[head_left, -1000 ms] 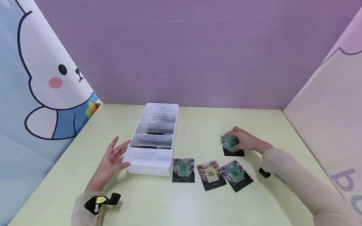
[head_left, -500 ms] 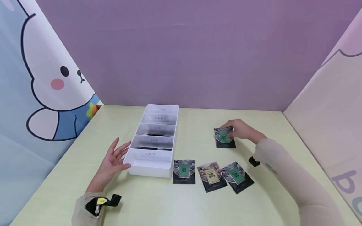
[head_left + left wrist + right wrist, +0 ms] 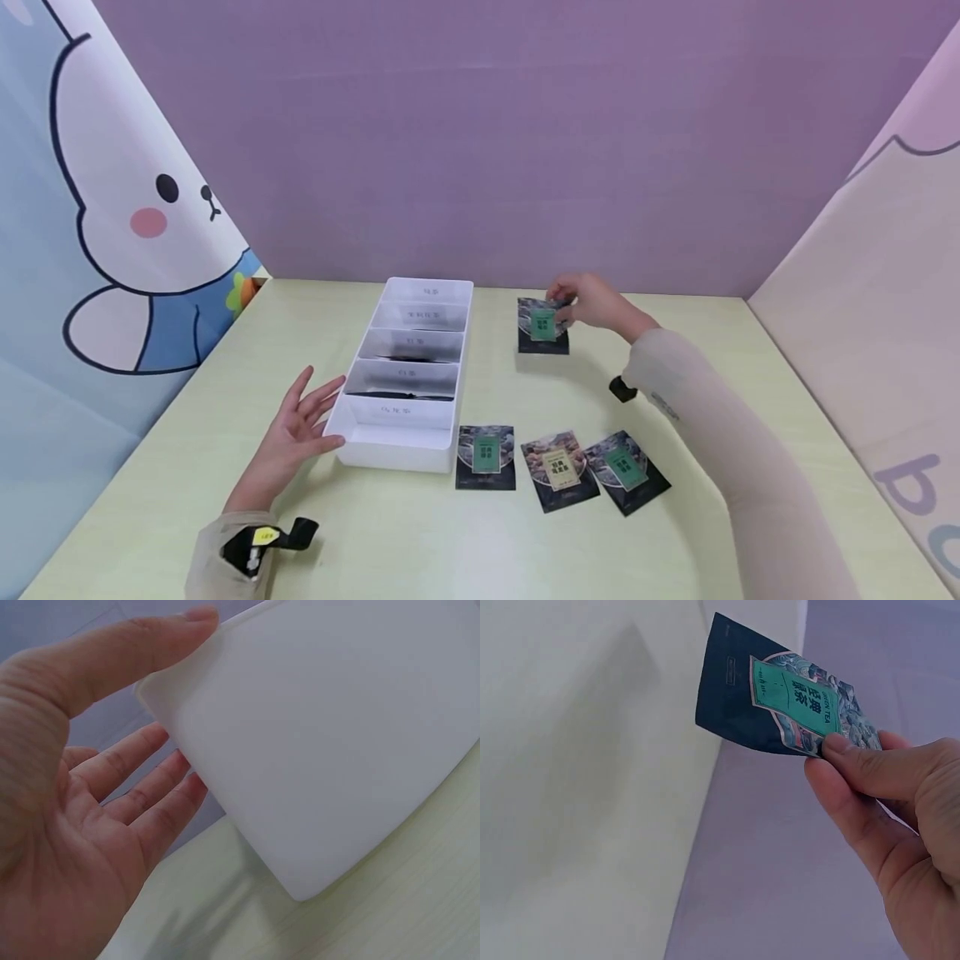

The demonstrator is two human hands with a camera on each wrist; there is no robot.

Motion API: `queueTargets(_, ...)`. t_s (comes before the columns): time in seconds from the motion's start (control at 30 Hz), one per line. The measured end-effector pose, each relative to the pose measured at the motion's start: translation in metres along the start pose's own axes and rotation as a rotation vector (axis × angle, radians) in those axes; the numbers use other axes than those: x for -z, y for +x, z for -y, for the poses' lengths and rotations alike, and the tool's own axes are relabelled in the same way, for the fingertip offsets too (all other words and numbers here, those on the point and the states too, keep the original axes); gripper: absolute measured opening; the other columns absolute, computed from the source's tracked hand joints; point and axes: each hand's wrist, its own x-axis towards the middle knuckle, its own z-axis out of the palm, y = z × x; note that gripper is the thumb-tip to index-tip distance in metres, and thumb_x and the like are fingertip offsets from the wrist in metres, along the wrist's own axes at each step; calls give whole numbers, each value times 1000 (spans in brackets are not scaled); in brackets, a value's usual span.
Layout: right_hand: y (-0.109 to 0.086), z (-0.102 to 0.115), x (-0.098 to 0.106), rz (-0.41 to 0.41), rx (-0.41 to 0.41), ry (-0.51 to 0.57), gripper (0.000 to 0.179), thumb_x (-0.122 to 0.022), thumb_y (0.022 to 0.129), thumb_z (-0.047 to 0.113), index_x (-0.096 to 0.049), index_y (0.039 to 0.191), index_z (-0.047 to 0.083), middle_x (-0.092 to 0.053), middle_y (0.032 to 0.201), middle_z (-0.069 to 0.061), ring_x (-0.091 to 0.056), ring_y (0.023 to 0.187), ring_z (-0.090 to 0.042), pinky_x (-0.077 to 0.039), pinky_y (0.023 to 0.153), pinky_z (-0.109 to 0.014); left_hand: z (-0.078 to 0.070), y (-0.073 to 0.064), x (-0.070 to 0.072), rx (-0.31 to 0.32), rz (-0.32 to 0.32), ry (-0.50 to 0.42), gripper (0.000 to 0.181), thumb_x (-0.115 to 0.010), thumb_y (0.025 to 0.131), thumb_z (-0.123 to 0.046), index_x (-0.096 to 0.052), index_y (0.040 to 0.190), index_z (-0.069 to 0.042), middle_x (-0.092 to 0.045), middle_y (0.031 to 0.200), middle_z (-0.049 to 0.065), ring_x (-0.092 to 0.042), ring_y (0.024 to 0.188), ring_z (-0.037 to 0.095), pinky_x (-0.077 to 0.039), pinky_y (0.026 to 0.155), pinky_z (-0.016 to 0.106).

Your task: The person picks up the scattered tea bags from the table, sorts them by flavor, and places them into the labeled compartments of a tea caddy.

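Right hand pinching a green-label tea packet by its upper right corner, thumb clamped on the printed face and the other fingers curled behind it. Hanging clear of the table, at about one o'clock from the middle of the tabletop, just to the right of the far end of the white divided tray. Long axis running near upright in the head view, top edge toward twelve o'clock, bottom edge toward six, printed face turned toward the camera. In the right wrist view, free end of the packet sticking out from the fingers toward ten o'clock, well above the pale table surface.

Left hand resting at the near left corner of the tray, around eight o'clock from the table's middle, fingers straight and spread apart, gripping nothing. In the left wrist view, thumb tip touching the tray's rim, the other fingertips lying against its outer white wall.

Lying flat near six o'clock, in a row just right of the tray's near end: another green-label packet, a tan-label packet and a third green-label packet, the last two tilted and touching or overlapping at their edges. Tray's long axis running from six toward twelve o'clock, its compartments divided by labelled cross-walls.
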Motion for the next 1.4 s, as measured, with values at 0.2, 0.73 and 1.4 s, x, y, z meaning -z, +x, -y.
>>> queueTargets(0.2,27,20,6,-44,-28,93,15,-72,88,-4,-66,101,-2,-70,101,-19,-69,83,-28,-59,68,-34,1,1,1,-16,3,-4,111,-70,87,8,7,160,-23,-29,161,10,-43,129,-7,-40,100,13)
queueTargets(0.73,84,56,-5,-238,0,320,14,-62,92,-7,-70,104,-7,-70,104,-22,-70,91,-32,-59,75,-32,-3,-1,2,-37,9,-43,110,-67,86,13,7,160,-23,-31,160,9,-44,129,-5,-41,100,15)
queueTargets(1.4,99,56,-69,-350,95,135,14,-66,93,-2,-76,102,2,-74,102,-12,-69,94,-24,-56,81,-32,1,-3,-1,-63,28,-65,110,-66,86,15,7,160,-21,-38,156,-2,-44,129,-4,-41,100,15)
